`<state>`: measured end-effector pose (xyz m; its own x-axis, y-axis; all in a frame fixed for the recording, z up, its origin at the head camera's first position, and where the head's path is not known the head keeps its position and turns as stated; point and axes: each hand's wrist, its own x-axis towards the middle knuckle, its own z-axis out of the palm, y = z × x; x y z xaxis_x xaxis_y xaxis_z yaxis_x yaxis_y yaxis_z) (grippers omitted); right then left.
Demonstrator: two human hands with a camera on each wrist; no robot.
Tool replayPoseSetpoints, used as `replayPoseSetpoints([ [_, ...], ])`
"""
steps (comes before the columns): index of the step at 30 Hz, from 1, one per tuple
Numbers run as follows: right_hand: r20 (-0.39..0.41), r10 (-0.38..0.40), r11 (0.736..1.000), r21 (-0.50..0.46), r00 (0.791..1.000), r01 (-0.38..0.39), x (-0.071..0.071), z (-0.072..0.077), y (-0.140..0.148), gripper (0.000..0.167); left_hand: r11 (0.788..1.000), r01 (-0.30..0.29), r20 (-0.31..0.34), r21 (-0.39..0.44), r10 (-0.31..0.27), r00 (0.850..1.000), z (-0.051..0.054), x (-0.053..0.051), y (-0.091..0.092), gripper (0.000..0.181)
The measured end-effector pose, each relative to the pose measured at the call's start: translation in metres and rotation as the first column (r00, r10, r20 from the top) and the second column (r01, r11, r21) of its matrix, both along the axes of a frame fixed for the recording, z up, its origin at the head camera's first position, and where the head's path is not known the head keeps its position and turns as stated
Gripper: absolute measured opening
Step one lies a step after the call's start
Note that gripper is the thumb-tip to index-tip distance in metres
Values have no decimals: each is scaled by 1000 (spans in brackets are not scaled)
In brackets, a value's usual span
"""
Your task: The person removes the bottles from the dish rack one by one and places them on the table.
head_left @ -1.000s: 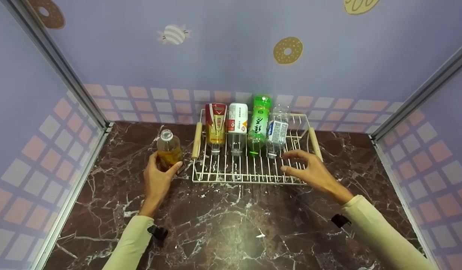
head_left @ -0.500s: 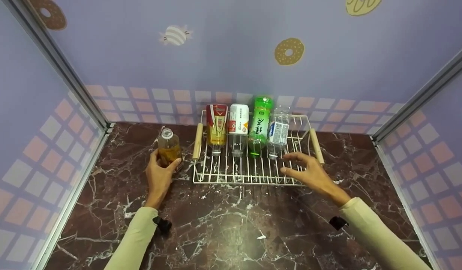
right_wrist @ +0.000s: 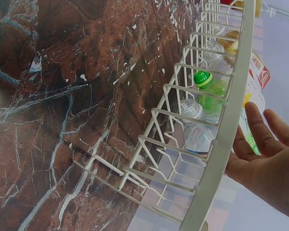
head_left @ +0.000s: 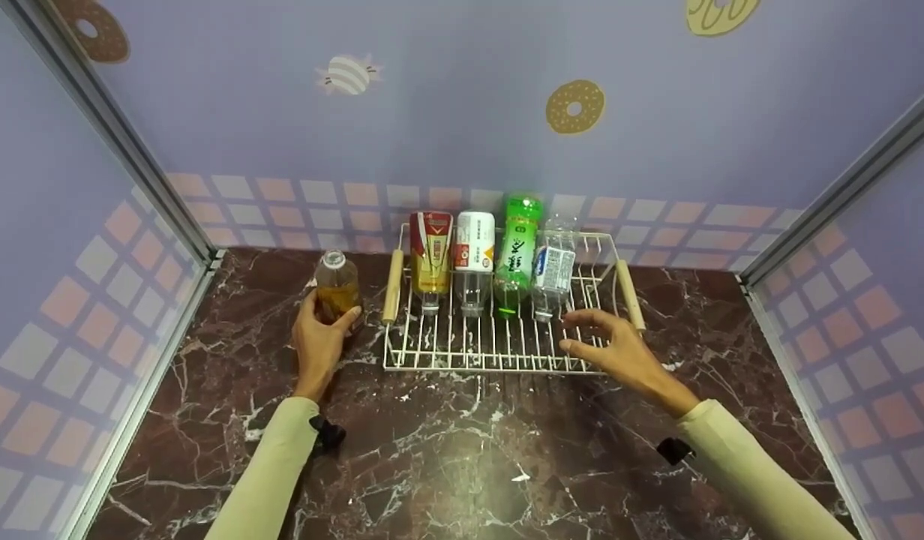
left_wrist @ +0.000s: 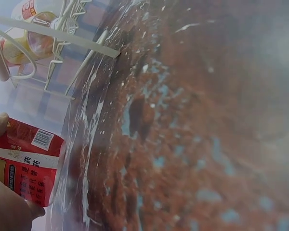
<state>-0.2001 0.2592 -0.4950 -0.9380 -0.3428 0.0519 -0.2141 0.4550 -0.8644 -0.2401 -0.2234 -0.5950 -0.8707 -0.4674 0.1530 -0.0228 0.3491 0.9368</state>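
Note:
My left hand (head_left: 319, 337) grips a clear bottle of amber liquid (head_left: 334, 281), which is upright left of the wire rack (right_wrist: 226, 139). Its red label (left_wrist: 36, 161) shows in the left wrist view. I cannot tell whether its base touches the table. My right hand (head_left: 612, 349) holds nothing, its fingers apart above the rack's front right part. Lying in the rack, necks towards me, are a red-and-gold labelled bottle (head_left: 431, 251), a white-labelled bottle (head_left: 475, 244), a green bottle (head_left: 520, 247) and a clear bottle (head_left: 554, 270). The clear one is nearest my right hand.
Wooden handles (head_left: 393, 286) stand at both ends of the rack. Behind it rises a purple wall (head_left: 462, 135) with printed sweets and tiles. Side panels close in the dark marbled table (head_left: 447, 457) at left and right.
My left hand has moved a little towards the back wall with the amber bottle in its grip. My right hand stays nearly where it was, and the bottles in the rack have not moved.

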Motion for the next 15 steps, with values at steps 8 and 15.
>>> replayPoseSetpoints([
  [8,-3,-12,1000,6,1000,12,1,-1,3,57,1000,-10,-4,1,10,1000,-3,-10,1,75],
  [15,-8,-27,1000,14,1000,27,1,-2,6,56,999,-1,-23,35,2,1000,-2,-16,3,74],
])
